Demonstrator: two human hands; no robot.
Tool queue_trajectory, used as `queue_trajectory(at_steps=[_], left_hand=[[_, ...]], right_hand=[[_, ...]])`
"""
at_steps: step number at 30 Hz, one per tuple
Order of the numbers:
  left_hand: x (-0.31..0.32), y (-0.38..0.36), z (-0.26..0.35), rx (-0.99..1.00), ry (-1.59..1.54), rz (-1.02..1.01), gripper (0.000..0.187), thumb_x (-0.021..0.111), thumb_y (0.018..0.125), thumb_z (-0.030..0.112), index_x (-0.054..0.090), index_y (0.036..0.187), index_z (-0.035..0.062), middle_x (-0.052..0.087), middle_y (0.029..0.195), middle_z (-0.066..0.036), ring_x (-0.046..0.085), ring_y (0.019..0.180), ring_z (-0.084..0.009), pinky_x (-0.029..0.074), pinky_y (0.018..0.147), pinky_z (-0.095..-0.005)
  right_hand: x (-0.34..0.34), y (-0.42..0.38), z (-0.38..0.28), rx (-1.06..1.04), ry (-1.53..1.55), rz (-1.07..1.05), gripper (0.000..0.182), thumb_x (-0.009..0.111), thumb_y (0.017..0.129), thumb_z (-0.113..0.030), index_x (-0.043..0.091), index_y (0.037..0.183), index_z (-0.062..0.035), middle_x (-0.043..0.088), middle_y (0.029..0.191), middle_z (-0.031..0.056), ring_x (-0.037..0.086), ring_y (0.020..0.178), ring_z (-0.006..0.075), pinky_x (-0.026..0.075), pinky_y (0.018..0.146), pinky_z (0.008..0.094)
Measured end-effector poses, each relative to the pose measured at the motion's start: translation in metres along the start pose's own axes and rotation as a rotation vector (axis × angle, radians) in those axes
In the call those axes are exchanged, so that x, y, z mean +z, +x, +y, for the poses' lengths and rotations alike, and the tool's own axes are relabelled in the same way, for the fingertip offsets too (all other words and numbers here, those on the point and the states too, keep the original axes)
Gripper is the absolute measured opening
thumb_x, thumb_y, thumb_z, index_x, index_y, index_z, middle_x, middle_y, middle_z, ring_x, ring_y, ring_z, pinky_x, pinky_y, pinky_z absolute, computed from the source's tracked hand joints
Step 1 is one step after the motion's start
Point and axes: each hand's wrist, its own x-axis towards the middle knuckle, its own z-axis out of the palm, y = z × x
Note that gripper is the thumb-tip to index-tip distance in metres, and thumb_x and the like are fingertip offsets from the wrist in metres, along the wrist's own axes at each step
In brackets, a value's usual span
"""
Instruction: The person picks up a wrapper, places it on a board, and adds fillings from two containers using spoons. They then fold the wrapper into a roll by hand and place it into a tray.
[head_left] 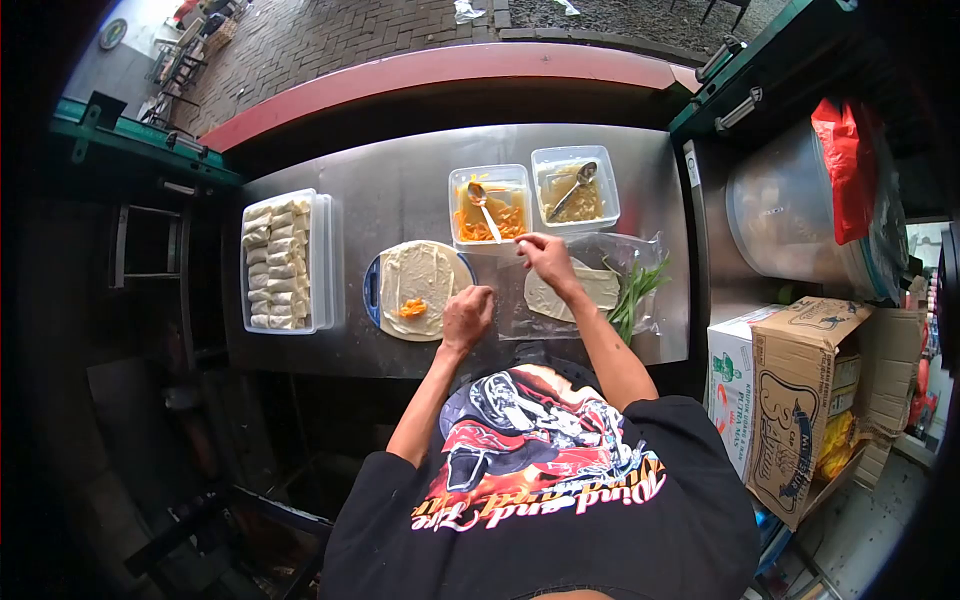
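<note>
Wrapper [418, 268] with orange filling [411, 308] lies on round board [373, 290]. Left hand [467, 317] is curled closed beside it; right hand [545, 256] presses fingertips together near plastic container [527, 198].

One head-worn view looks down over the steel counter [390, 170], fairly close

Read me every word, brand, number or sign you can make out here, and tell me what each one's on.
"Wind and Fire", upside down: black T-shirt; the orange lettering behind it is unclear.
"PUTRA MAS": white carton.
"KRUPUK UDANG": same carton, sideways; the words after it are too small to be sure of.
"CAP": brown cardboard box; its larger lettering is too distorted to read.
Yellow packet: markings too blurred to read.
</note>
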Motion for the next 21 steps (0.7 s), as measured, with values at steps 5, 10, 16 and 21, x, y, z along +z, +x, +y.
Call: queue_trajectory(at_steps=[5,10,16,21], left_hand=[[0.019,0.043,0.035,0.249,-0.002,-0.003,0.015,0.065,0.081,0.011,0.063,0.096,0.0069,0.065,0.097,-0.008,0.062,0.092,-0.0268,0.05,0.077,-0.0389],[0.045,0.086,0.066,0.349,0.16,-0.066,0.04,0.065,0.081,0.014,0.059,0.119,0.0061,0.054,0.125,-0.013,0.051,0.118,-0.0305,0.044,0.093,-0.0422],[0.075,0.112,0.075,0.349,0.462,-0.156,0.063,0.066,0.082,0.024,0.046,0.137,0.0027,0.043,0.141,-0.015,0.038,0.133,-0.0295,0.033,0.105,-0.0457],[0.08,0.11,0.072,0.345,0.481,-0.145,0.064,0.064,0.082,0.021,0.043,0.139,0.0032,0.042,0.143,-0.015,0.037,0.135,-0.0283,0.033,0.106,-0.0455]], right_hand=[[-0.058,0.051,0.002,-0.102,-0.335,0.3,0.022,0.06,0.086,-0.021,0.074,0.098,-0.0093,0.073,0.087,0.013,0.071,0.079,0.024,0.053,0.072,0.0348],[-0.083,0.081,-0.02,0.035,-0.7,0.427,0.022,0.062,0.08,-0.024,0.075,0.092,-0.0111,0.072,0.089,0.0162,0.069,0.086,0.0347,0.054,0.08,0.0431],[-0.087,0.108,-0.025,0.189,-0.888,0.365,0.025,0.061,0.077,-0.021,0.074,0.092,-0.0054,0.07,0.095,0.0237,0.068,0.092,0.039,0.054,0.081,0.0464],[-0.082,0.116,-0.023,0.228,-0.854,0.42,0.025,0.061,0.075,-0.017,0.073,0.089,0.0003,0.069,0.094,0.0251,0.068,0.091,0.0412,0.055,0.082,0.0467]])
